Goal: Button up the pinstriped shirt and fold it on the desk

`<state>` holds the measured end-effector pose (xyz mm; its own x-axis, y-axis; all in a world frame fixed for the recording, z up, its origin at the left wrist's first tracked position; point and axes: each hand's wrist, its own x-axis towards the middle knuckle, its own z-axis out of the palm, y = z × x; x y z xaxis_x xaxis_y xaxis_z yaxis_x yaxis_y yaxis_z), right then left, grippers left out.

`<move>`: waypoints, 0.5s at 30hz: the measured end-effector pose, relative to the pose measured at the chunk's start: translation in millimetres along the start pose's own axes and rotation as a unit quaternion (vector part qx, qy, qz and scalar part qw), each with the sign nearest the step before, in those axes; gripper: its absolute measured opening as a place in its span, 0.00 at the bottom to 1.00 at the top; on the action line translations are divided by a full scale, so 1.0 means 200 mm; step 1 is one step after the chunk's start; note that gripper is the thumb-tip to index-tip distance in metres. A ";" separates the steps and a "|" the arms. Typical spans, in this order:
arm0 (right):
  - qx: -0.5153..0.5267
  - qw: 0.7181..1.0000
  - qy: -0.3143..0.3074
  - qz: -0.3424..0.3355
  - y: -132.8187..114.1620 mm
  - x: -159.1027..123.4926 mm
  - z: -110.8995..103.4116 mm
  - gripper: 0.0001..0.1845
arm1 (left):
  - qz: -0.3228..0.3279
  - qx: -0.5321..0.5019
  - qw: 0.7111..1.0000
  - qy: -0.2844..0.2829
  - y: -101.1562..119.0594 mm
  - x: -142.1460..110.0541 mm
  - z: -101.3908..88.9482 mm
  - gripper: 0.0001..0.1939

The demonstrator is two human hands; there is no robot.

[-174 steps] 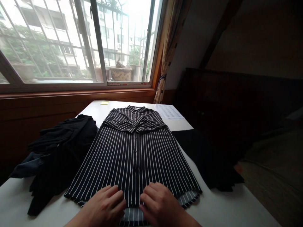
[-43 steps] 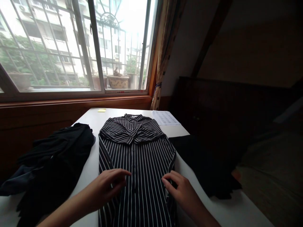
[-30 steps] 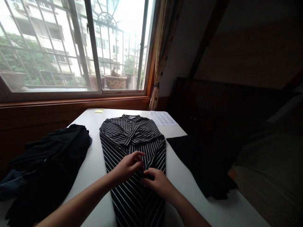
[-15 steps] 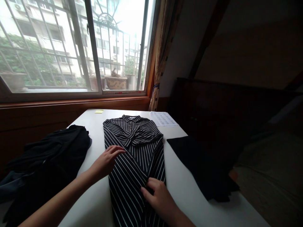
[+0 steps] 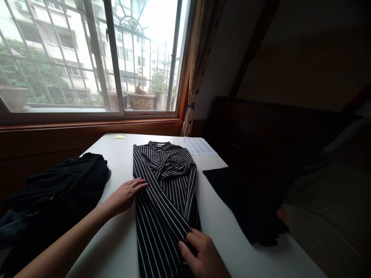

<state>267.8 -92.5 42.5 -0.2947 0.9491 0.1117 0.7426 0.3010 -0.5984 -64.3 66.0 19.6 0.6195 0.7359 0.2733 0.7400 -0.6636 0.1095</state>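
A black-and-white striped shirt (image 5: 174, 191) lies face up on the white table (image 5: 116, 235), its collar toward the window. One sleeve runs diagonally from the left shoulder down to the lower right, and the other is folded across the chest. My left hand (image 5: 126, 195) rests at the shirt's left edge with its fingers stretched out over the cloth. Near the front, my right hand (image 5: 205, 253) pinches the lower end of the diagonal sleeve between thumb and fingers. The bottom of the shirt runs out of view.
Dark clothes (image 5: 69, 185) are heaped at the table's left side. Another dark folded garment (image 5: 246, 204) lies along the right edge. Printed paper sheets (image 5: 199, 146) and a yellow sticky note (image 5: 119, 136) are at the far end, below the window (image 5: 145, 58).
My right hand has moved down and to the right, drawing the sleeve straighter. My left hand has shifted slightly left, and the shirt's left side has narrowed inward.
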 end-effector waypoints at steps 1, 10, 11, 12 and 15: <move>0.001 1.000 0.003 0.002 0.01 -0.01 0.00 0.16 | -0.004 0.009 1.000 -0.004 -0.02 0.00 0.00 0.37; 0.000 1.000 0.022 -0.010 0.10 -0.12 -0.04 0.14 | 0.092 0.088 0.992 -0.008 0.05 0.02 -0.05 0.14; -0.002 1.000 0.024 -0.012 0.12 -0.13 -0.06 0.14 | 0.104 0.095 0.990 -0.015 0.08 0.03 -0.06 0.12; -0.006 0.999 0.029 -0.014 0.13 -0.15 -0.08 0.14 | 0.113 0.103 0.988 -0.025 0.11 0.04 -0.08 0.10; -0.021 0.997 0.064 -0.023 0.17 -0.21 -0.16 0.15 | 0.136 0.109 0.983 -0.055 0.22 0.04 -0.12 0.07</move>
<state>323.8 -118.5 43.5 -0.2512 0.9375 0.2408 0.7550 0.3455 -0.5573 -33.1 39.6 49.3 0.8185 0.5525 0.1574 0.5734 -0.8028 -0.1634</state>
